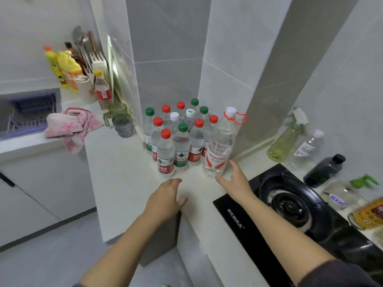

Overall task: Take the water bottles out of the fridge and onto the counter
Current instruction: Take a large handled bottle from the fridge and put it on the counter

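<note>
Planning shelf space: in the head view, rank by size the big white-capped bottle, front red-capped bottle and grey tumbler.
1. big white-capped bottle
2. front red-capped bottle
3. grey tumbler, farther back, yet clearly smallest

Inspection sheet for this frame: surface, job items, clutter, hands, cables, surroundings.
Surface: pale counter, bottles in its back corner.
Job's things: small water bottles clustered upright; large bottle upright at their right.
Clutter: pink cloth, glass cups, spray bottle, dark bottle.
Grippers: left hand open over the counter's edge; right hand open by the large bottle's base, contact unclear.
Cables: nothing seen.
Surroundings: gas hob right, sink rack left, tiled walls.
</note>
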Demonstrator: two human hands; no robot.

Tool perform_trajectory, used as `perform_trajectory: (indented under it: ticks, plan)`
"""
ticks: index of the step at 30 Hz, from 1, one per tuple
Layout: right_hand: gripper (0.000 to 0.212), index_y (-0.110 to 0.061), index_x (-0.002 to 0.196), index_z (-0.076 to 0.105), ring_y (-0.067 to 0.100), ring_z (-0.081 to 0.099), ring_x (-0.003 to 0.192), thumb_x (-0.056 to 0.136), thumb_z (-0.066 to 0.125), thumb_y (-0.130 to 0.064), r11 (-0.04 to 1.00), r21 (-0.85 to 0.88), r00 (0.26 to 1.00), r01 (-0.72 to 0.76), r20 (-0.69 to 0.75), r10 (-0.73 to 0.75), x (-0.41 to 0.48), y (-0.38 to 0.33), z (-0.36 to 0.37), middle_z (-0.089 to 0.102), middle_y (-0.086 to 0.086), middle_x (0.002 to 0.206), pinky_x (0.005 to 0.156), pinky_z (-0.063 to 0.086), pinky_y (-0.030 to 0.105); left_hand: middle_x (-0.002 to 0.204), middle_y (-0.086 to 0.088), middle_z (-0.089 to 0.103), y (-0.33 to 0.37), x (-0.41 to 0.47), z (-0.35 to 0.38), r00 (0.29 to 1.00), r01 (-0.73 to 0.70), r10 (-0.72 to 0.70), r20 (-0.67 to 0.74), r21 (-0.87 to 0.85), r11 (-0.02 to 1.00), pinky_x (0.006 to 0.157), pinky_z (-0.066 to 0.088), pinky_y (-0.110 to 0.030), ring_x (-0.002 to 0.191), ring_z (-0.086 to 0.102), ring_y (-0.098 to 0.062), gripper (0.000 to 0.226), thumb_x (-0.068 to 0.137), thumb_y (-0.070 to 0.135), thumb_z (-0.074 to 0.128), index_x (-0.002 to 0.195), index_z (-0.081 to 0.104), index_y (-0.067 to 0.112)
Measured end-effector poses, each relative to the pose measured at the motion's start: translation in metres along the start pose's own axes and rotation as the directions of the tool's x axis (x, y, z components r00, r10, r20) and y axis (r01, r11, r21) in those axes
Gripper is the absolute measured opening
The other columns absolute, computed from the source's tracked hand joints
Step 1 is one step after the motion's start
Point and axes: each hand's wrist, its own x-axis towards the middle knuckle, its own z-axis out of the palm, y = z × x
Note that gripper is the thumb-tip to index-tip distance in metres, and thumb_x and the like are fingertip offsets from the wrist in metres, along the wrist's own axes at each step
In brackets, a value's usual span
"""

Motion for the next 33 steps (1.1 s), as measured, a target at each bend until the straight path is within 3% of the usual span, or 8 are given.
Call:
perform_trajectory:
  ticks: [3, 9, 15, 18, 20, 24, 30, 33]
  plan:
    - [0.08, -0.018, 0.151, 0.029, 0.028, 0.046, 0.133, 0.087, 0.074, -0.034, 0.993, 0.058, 0.993, -0.106, 0.05, 0.103, 0.0, -0.002, -0.001, 0.047, 0.007, 0.148, 0.092, 0.034, 0.028, 0.153, 0.0, 0.036, 0.007, -0.014, 0.004, 0.999, 0.034, -0.035, 0.041, 0.012, 0.999, 0.107, 0.039, -0.034, 0.137, 0.039, -0.019, 0.066, 0.094, 0.043, 0.057, 0.15, 0.032, 0.018]
    - [0.072, -0.02, 0.146, 0.039, 0.024, 0.054, 0.127, 0.084, 0.077, -0.024, 0.98, 0.16, 0.991, -0.123, 0.079, 0.111, 0.021, -0.009, 0.001, 0.057, 0.001, 0.138, 0.096, 0.042, 0.032, 0.147, -0.005, 0.045, 0.016, 0.018, 0.019, 0.992, 0.102, -0.103, 0.071, 0.02, 0.995, 0.101, 0.043, -0.035, 0.131, 0.046, -0.023, 0.067, 0.092, 0.039, 0.06, 0.149, 0.032, 0.016]
    - [0.054, -0.01, 0.139, 0.048, 0.027, 0.059, 0.118, 0.089, 0.068, -0.013, 0.966, 0.185, 0.983, -0.178, 0.0, 0.182, 0.063, 0.006, 0.005, 0.062, 0.009, 0.13, 0.096, 0.047, 0.035, 0.147, -0.014, 0.047, 0.024, 0.09, 0.063, 0.975, 0.22, -0.214, 0.054, -0.277, 0.935, 0.106, 0.043, -0.039, 0.13, 0.05, -0.027, 0.076, 0.089, 0.031, 0.069, 0.151, 0.031, 0.007]
    - [0.037, -0.011, 0.125, 0.06, 0.029, 0.065, 0.107, 0.089, 0.068, -0.014, 0.959, 0.226, 0.983, -0.172, -0.03, 0.184, 0.082, 0.013, 0.01, 0.07, 0.011, 0.115, 0.097, 0.052, 0.047, 0.14, -0.015, 0.054, 0.031, 0.123, 0.08, 0.978, 0.189, -0.207, 0.004, -0.423, 0.886, 0.1, 0.047, -0.038, 0.121, 0.057, -0.026, 0.077, 0.085, 0.028, 0.074, 0.148, 0.036, 0.006]
    - [0.034, -0.011, 0.12, 0.064, 0.031, 0.068, 0.103, 0.088, 0.072, -0.015, 0.954, 0.248, 0.981, -0.169, -0.047, 0.186, 0.09, 0.018, 0.011, 0.072, 0.012, 0.11, 0.095, 0.053, 0.05, 0.131, -0.014, 0.062, 0.034, 0.14, 0.087, 0.987, 0.131, -0.161, -0.028, -0.45, 0.883, 0.092, 0.048, -0.033, 0.114, 0.062, -0.026, 0.065, 0.084, 0.026, 0.076, 0.14, 0.048, 0.008]
    - [0.038, -0.011, 0.12, 0.067, 0.03, 0.068, 0.105, 0.083, 0.077, -0.015, 0.939, 0.295, 0.98, -0.175, -0.036, 0.194, 0.1, 0.024, 0.009, 0.072, 0.012, 0.111, 0.097, 0.052, 0.049, 0.116, -0.007, 0.071, 0.035, 0.16, 0.092, 0.994, 0.075, -0.099, -0.038, -0.408, 0.91, 0.082, 0.047, -0.029, 0.106, 0.065, -0.024, 0.04, 0.085, 0.029, 0.074, 0.121, 0.064, 0.016]
    - [0.021, -0.022, 0.098, 0.068, 0.033, 0.069, 0.1, 0.083, 0.076, -0.011, 0.926, 0.329, 0.978, -0.183, -0.03, 0.204, 0.108, 0.028, 0.008, 0.074, 0.014, 0.101, 0.095, 0.053, 0.052, 0.092, -0.009, 0.069, 0.041, 0.173, 0.094, 0.977, 0.144, -0.179, -0.118, -0.257, 0.955, 0.063, 0.035, -0.03, 0.08, 0.059, -0.025, 0.034, 0.085, 0.039, 0.072, 0.095, 0.062, 0.008]
    - [0.03, -0.015, 0.113, 0.069, 0.032, 0.07, 0.1, 0.083, 0.077, -0.012, 0.921, 0.347, 0.98, -0.178, -0.025, 0.199, 0.107, 0.029, 0.008, 0.074, 0.014, 0.101, 0.096, 0.052, 0.051, 0.09, -0.009, 0.069, 0.041, 0.173, 0.096, 0.974, 0.148, -0.183, -0.13, -0.237, 0.96, 0.062, 0.034, -0.029, 0.078, 0.059, -0.025, 0.034, 0.085, 0.04, 0.072, 0.092, 0.061, 0.009]
